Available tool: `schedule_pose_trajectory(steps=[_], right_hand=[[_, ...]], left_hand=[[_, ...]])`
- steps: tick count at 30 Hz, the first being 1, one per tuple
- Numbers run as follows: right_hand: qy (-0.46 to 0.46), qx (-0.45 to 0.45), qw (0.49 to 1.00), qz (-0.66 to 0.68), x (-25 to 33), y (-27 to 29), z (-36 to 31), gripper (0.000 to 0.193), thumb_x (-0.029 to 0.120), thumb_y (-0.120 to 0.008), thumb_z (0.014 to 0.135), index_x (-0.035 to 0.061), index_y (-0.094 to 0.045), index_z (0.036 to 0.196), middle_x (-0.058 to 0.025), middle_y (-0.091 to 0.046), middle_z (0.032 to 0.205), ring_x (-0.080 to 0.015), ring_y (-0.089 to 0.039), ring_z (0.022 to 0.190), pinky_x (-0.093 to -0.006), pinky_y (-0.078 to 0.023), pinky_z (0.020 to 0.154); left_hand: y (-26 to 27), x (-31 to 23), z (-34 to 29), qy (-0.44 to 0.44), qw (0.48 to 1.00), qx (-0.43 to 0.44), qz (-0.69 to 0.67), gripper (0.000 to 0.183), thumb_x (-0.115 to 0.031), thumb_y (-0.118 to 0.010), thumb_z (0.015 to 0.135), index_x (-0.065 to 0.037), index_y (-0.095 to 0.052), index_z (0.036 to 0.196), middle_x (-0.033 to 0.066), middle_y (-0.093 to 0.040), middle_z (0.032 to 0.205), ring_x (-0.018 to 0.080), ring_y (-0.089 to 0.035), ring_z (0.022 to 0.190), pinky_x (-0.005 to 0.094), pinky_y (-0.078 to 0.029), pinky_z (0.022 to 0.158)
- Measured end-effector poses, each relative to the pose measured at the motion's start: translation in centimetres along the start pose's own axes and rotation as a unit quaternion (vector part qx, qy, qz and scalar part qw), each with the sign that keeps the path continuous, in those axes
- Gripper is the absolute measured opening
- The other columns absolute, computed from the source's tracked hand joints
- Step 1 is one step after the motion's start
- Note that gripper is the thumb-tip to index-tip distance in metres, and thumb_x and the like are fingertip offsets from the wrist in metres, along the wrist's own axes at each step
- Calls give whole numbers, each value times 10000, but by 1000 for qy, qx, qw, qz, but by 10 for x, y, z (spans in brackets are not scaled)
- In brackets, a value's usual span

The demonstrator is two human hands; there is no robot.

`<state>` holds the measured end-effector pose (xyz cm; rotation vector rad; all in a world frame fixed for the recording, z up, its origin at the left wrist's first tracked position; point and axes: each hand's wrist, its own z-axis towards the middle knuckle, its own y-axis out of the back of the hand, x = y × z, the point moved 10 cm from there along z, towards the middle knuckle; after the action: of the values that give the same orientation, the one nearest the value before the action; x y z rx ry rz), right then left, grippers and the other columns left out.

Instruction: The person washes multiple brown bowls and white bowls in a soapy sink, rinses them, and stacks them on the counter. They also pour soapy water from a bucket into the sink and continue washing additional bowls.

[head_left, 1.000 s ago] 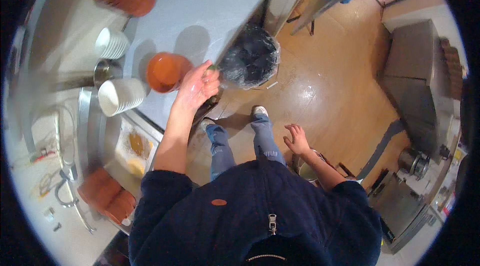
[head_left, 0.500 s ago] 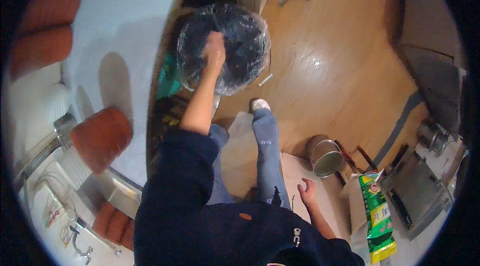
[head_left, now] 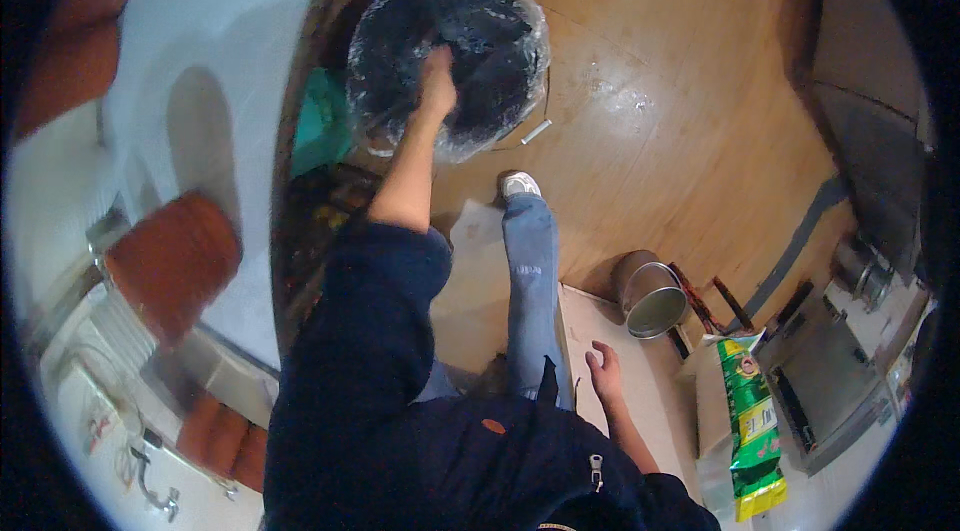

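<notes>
My left hand (head_left: 437, 83) reaches forward over a round bin lined with clear plastic (head_left: 538, 41), whose inside is dark. The hand is blurred and its fingertips run into the dark area, so I cannot tell whether it grips anything. My right hand (head_left: 604, 371) hangs low at my right side, fingers apart and nothing in it. Nearest to it are the pale counter surface (head_left: 625, 336) and an open metal pot (head_left: 655, 306).
A green and yellow packet (head_left: 752, 431) stands at the lower right. A metal can (head_left: 865, 271) is beyond it. On the left are a light blue tabletop (head_left: 230, 21) and a brown-red stool (head_left: 175, 261). A small white stick (head_left: 537, 132) lies on the wooden floor beside the bin.
The view has shifted, and the bin now appears slightly higher in the picture. My left hand has stayed over the bin; my right hand still hangs open.
</notes>
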<state>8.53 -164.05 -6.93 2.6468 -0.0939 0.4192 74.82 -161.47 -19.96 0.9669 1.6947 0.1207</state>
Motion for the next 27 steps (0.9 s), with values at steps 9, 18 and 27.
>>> schedule_pose_trajectory(steps=[9, 18, 27], right_hand=[[135, 35, 990, -3, 122, 30, 1, 391, 250, -575, 851, 19, -529, 1163, -156, -548, 1166, -276, -493, 1112, -364, -371, 966], [461, 270, 842, 73, 544, 16, -80, 513, 367, -456, 931, 44, -411, 1328, -106, -445, 1331, -222, -400, 1233, -343, -287, 1034], [324, 366, 870, 69, 715, -137, -120, 655, 607, -379, 863, 243, -300, 1402, -50, -272, 1443, -224, -238, 1320, -534, -206, 1027]], left_hand=[[56, -109, -159, -176, 984, -8, 13, 366, 25, -490, 804, 7, -500, 1169, 218, -456, 1276, 354, -427, 1198, 395, -332, 1031], [302, -117, -370, 65, 957, -198, -203, 113, -152, -567, 880, -51, -601, 917, 5, -577, 839, 112, -544, 777, 254, -456, 717], [399, -54, -318, 156, 785, -225, -556, 634, -575, -391, 893, -152, -344, 1362, 109, -400, 1292, 252, -429, 1091, 480, -359, 934]])
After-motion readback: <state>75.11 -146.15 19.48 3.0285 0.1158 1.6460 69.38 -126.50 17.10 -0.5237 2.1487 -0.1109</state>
